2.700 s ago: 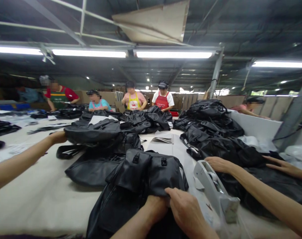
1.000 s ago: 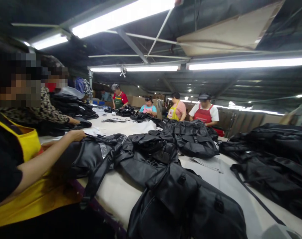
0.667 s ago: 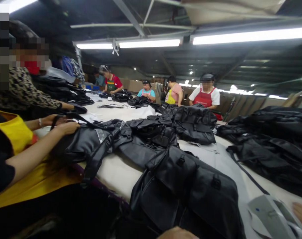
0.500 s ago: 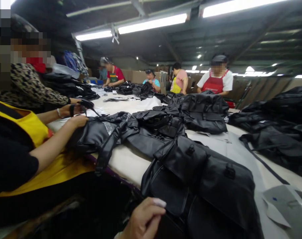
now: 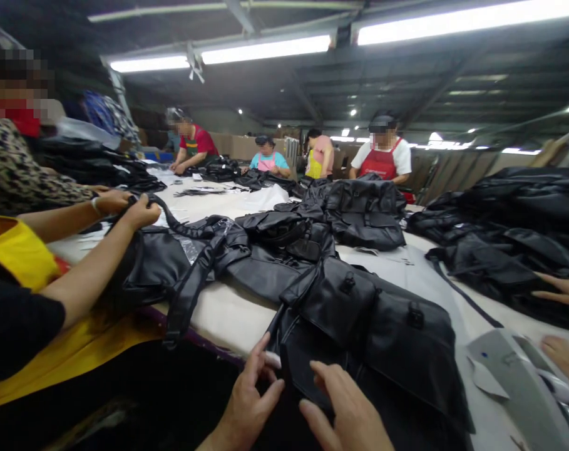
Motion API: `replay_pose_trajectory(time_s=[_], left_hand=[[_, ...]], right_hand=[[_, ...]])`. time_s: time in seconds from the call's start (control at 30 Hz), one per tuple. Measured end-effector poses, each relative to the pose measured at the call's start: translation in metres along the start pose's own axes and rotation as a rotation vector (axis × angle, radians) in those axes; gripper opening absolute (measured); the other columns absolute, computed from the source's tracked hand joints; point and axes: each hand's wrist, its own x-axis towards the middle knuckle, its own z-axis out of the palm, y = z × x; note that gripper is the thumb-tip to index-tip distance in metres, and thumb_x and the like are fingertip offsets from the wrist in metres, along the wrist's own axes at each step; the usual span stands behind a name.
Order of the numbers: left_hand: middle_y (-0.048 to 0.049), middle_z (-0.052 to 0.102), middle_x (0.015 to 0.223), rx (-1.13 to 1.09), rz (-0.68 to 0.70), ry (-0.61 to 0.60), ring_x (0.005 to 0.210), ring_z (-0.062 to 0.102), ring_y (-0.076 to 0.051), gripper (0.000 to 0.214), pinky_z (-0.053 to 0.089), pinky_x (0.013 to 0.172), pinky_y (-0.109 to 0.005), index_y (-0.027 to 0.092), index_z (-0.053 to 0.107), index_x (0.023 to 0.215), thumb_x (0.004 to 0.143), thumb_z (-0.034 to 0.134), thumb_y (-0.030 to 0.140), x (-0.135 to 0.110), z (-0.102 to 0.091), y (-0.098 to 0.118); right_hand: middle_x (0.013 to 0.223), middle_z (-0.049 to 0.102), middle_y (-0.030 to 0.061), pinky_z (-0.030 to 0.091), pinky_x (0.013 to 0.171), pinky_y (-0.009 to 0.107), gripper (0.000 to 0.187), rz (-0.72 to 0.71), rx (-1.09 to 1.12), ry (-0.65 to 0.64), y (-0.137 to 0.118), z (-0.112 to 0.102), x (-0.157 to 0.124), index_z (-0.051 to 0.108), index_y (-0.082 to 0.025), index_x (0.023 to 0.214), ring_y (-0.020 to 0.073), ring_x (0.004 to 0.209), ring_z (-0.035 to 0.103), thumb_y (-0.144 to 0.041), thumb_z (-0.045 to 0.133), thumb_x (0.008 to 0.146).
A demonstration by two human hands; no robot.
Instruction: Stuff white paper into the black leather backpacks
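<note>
A black leather backpack (image 5: 382, 332) with two front pockets lies on the table edge right in front of me. My left hand (image 5: 246, 398) is at its near left corner, thumb and forefinger pinching the bag's edge. My right hand (image 5: 347, 413) rests on the bag's lower front, fingers spread and slightly curled, holding nothing.
A person in a yellow apron at the left holds the strap of another black bag (image 5: 171, 263). Piles of black bags (image 5: 363, 210) cover the long white table (image 5: 228, 313). A grey tape dispenser (image 5: 523, 388) stands at the right, with another person's hands (image 5: 563, 291) beside it. Several workers stand across the table.
My view has swung left and then come back down to the bag. Both my hands came back into view and settled on the bag's near edge. The person at the left pulled a bag closer.
</note>
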Motion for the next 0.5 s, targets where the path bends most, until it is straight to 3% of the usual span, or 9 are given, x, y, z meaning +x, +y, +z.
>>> replay_pose_trajectory(time_s=[0.07,0.13,0.23,0.3,0.37,0.5], left_hand=[[0.0025,0.063,0.089,-0.050,0.078,-0.060,0.077,0.062,-0.011,0.054,0.052,0.078,-0.022,0.026,0.038,0.135,0.083,0.055,0.022,0.002,0.002,0.001],[0.0020,0.065,0.092,-0.045,0.155,-0.106,0.082,0.063,-0.012,0.042,0.052,0.079,-0.019,0.027,0.049,0.126,0.085,0.054,0.021,0.002,0.000,0.001],[-0.0002,0.066,0.096,0.000,0.190,-0.058,0.085,0.064,-0.013,0.034,0.052,0.080,-0.019,0.025,0.055,0.120,0.086,0.055,0.024,0.009,-0.008,0.005],[-0.0015,0.066,0.094,0.022,0.167,0.003,0.083,0.063,-0.014,0.032,0.052,0.080,-0.021,0.023,0.056,0.118,0.087,0.054,0.028,0.025,-0.012,0.015],[-0.0029,0.064,0.095,0.026,0.169,0.056,0.083,0.062,-0.014,0.031,0.052,0.079,-0.023,0.020,0.055,0.118,0.088,0.052,0.030,0.051,-0.010,0.033],[-0.0038,0.060,0.099,-0.044,0.360,-0.001,0.083,0.057,-0.013,0.030,0.048,0.080,-0.025,0.019,0.054,0.118,0.089,0.048,0.024,0.116,0.018,0.081]], right_hand=[[0.100,0.062,0.0085,0.054,0.075,0.029,0.045,0.048,-0.031,-0.089,0.017,0.032,0.003,0.052,-0.015,0.120,0.0233,0.088,0.062,-0.020,0.059,0.075],[0.097,0.062,0.0077,0.052,0.075,0.032,0.035,0.034,-0.012,-0.154,0.030,0.058,0.000,0.057,-0.016,0.113,0.0245,0.086,0.061,-0.018,0.054,0.077],[0.087,0.063,0.0034,0.048,0.071,0.027,0.019,0.023,0.172,-0.102,0.037,0.066,0.000,0.060,-0.019,0.098,0.0206,0.077,0.061,-0.021,0.042,0.091],[0.084,0.063,0.0011,0.045,0.071,0.022,0.022,0.131,0.372,-0.058,0.035,0.046,0.011,0.059,-0.021,0.101,0.0166,0.077,0.060,-0.030,0.039,0.098],[0.077,0.062,-0.0010,0.044,0.066,0.018,0.028,0.310,0.522,0.013,0.031,0.014,0.030,0.056,-0.021,0.112,0.0139,0.070,0.059,-0.040,0.040,0.099],[0.059,0.053,-0.0038,0.040,0.056,0.021,0.050,0.526,0.550,0.268,0.034,-0.040,0.072,0.047,-0.016,0.123,0.0153,0.057,0.050,-0.056,0.042,0.093]])
